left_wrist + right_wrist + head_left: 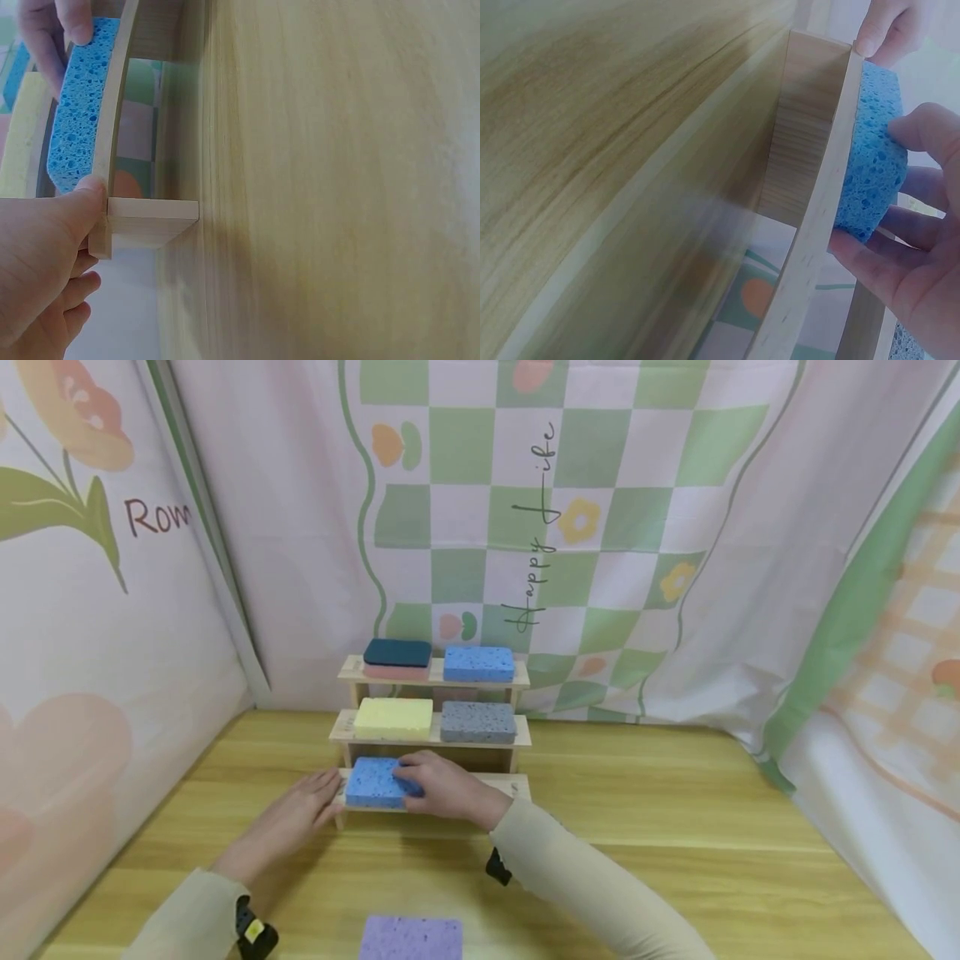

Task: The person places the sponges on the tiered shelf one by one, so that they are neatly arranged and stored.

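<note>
A blue speckled sponge (371, 782) lies flat at the left end of the lowest step of a three-step wooden rack (510, 786). My right hand (448, 791) holds this sponge by its right end. In the right wrist view, the thumb and fingers spread around the blue sponge (871, 150) near the step's front edge. My left hand (298, 807) grips the left end of the same step. Seen from the left wrist, its thumb presses the corner of the step (114, 112) beside the sponge, with the other fingers curled beneath.
A yellow sponge (393, 718) and a grey sponge (477, 722) sit on the middle step. On the top step are a dark-topped pink sponge (397, 656) and another blue sponge (478, 664). A purple sponge (411, 938) lies near the wooden table's (637, 843) front. Curtains (300, 527) surround the table.
</note>
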Demonstrator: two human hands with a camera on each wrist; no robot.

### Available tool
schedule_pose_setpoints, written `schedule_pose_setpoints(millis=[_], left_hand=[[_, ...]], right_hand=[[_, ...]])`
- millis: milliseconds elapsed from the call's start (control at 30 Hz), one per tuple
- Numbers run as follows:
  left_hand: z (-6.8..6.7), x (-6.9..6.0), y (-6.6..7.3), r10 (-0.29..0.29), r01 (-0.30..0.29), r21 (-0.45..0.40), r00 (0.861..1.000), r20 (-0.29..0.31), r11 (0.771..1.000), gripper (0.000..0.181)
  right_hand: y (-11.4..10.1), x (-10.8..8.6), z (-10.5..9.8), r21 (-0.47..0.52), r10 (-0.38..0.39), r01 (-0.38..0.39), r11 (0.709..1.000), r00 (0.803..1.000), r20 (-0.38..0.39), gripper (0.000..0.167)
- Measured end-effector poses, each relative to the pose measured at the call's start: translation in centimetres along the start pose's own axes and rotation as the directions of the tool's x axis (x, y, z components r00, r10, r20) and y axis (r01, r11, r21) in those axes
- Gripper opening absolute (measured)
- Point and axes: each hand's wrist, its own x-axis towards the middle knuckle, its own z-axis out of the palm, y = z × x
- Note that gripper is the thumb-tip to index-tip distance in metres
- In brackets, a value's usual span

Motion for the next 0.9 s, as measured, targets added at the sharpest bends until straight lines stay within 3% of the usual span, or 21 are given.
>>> schedule_pose_setpoints(millis=[433, 900], left_hand=[[-0.15, 0.03, 0.06, 0.027, -0.026, 0.011, 0.999, -0.030, 1.000, 0.045], [-0.01, 0.11, 0.00, 0.008, -0.008, 0.005, 1.000, 0.003, 1.000, 0.046]], right_hand=[[0.10, 0.15, 0.19, 0.003, 0.009, -0.009, 1.000, 1.000, -0.005, 0.044], [0.18, -0.07, 0.14, 0.001, 0.008, -0.008, 1.000, 1.000, -0.015, 0.045]])
